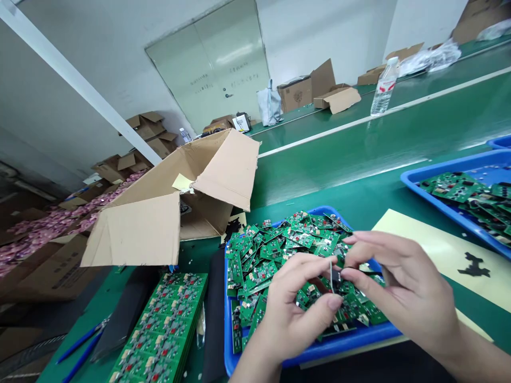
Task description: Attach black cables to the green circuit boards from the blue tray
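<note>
My left hand (297,306) and my right hand (399,284) meet over a blue tray (361,336) heaped with several small green circuit boards (275,250). Between the fingertips of both hands sits a small circuit board piece (333,276) with a thin pale edge; the fingers of each hand are pinched on it. The right hand's upper fingers stretch out above the pile. Both wrists come in from the bottom right of the view.
A stack of green board panels (163,327) lies left of the tray, with blue pens (80,348) beside it. An open cardboard box (179,205) stands behind. A second blue tray (447,205) of boards is at right, by a yellow sheet (439,250). A water bottle (384,86) stands on the far green belt.
</note>
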A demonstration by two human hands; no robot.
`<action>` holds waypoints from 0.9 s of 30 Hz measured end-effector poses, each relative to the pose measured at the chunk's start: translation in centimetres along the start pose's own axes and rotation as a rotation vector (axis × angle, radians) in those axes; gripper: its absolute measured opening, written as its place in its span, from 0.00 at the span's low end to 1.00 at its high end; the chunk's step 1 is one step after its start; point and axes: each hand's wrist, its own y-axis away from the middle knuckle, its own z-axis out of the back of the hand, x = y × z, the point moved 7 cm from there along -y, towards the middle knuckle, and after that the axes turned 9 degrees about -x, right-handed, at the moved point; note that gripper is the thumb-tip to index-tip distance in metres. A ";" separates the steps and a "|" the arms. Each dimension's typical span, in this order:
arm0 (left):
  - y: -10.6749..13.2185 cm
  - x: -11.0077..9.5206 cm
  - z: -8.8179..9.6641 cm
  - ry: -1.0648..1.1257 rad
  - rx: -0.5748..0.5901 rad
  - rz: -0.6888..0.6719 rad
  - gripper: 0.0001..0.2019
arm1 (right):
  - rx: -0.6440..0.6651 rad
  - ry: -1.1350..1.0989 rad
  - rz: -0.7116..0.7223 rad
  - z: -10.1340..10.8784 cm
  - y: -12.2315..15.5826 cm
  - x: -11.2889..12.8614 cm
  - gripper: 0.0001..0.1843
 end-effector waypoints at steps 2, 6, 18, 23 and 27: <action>0.1 0.2 0.0 0.053 0.009 0.029 0.16 | -0.006 0.021 -0.016 0.2 -0.1 -0.2 0.17; 0.2 1.3 0.0 0.179 -0.024 0.208 0.16 | 0.037 0.036 0.077 0.0 -0.7 0.5 0.07; 0.1 2.4 -0.2 0.464 -0.120 0.361 0.15 | 0.186 0.001 -0.218 -0.8 -0.1 0.0 0.08; 0.1 1.6 -0.1 0.304 -0.063 0.220 0.14 | 0.103 0.042 -0.078 -0.2 -0.5 0.2 0.06; 0.3 1.6 -0.2 0.239 -0.018 0.206 0.16 | 0.047 0.095 0.068 0.0 -0.8 0.8 0.08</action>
